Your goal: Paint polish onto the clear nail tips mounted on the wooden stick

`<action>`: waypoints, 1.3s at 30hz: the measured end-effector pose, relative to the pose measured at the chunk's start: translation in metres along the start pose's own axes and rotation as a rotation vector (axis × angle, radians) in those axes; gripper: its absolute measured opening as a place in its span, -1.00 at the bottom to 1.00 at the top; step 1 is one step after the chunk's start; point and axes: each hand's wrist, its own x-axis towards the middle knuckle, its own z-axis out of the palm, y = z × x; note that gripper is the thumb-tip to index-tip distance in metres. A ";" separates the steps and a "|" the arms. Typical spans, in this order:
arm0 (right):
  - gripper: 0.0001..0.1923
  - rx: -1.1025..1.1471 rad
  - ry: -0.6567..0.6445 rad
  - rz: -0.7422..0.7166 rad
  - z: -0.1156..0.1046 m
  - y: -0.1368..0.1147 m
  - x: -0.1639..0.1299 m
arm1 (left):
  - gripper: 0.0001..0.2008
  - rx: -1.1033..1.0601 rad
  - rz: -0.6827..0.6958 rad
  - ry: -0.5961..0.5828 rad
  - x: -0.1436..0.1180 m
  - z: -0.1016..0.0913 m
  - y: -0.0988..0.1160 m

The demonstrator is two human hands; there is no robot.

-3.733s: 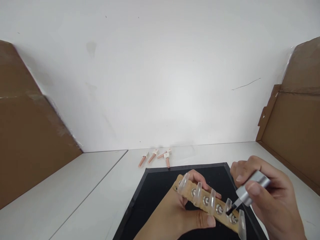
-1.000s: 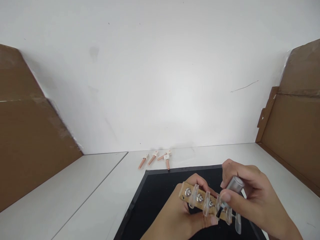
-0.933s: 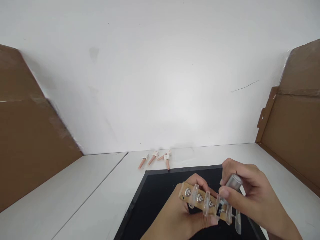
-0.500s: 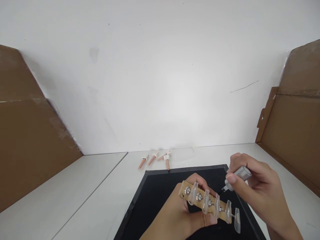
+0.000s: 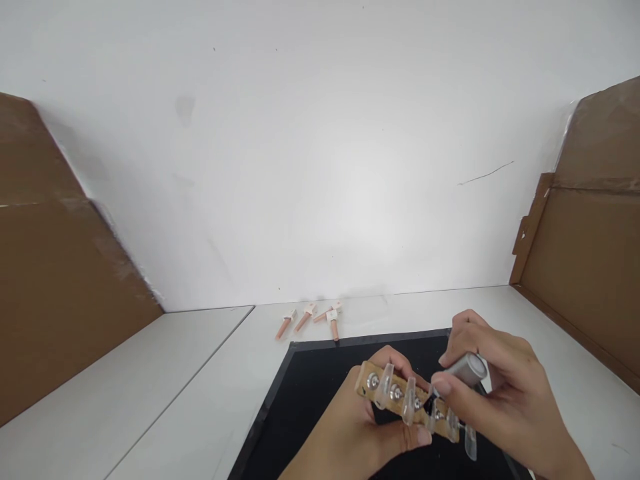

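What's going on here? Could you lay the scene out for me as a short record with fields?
Left hand: left hand grips a wooden strip that carries a row of clear nail tips.
Right hand: right hand pinches a silver brush cap, its dark brush tip at one of the middle nail tips.
Underneath: black mat on a white table.
Far edge: four small pink tubes lying by the wall.
Sides: brown cardboard panels left and right.

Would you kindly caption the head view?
Left hand holds a nail-tip strip; right hand brushes polish on.
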 end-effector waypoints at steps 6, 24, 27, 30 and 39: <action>-0.82 -0.098 0.042 -0.029 0.000 0.002 0.001 | -0.67 0.078 -0.017 0.028 0.000 -0.002 0.003; -0.82 0.199 0.045 0.132 0.001 -0.002 -0.003 | -0.60 0.114 -0.129 0.106 -0.005 0.000 0.022; -0.78 0.211 0.008 0.121 0.000 -0.002 -0.001 | -0.59 0.117 -0.133 0.108 -0.003 0.001 0.021; -0.78 0.197 -0.051 0.105 0.001 -0.002 -0.001 | -0.58 0.120 -0.115 0.101 -0.001 0.001 0.021; -0.77 0.034 0.093 0.130 0.003 0.000 -0.001 | -0.63 0.135 -0.106 0.114 -0.009 0.002 0.018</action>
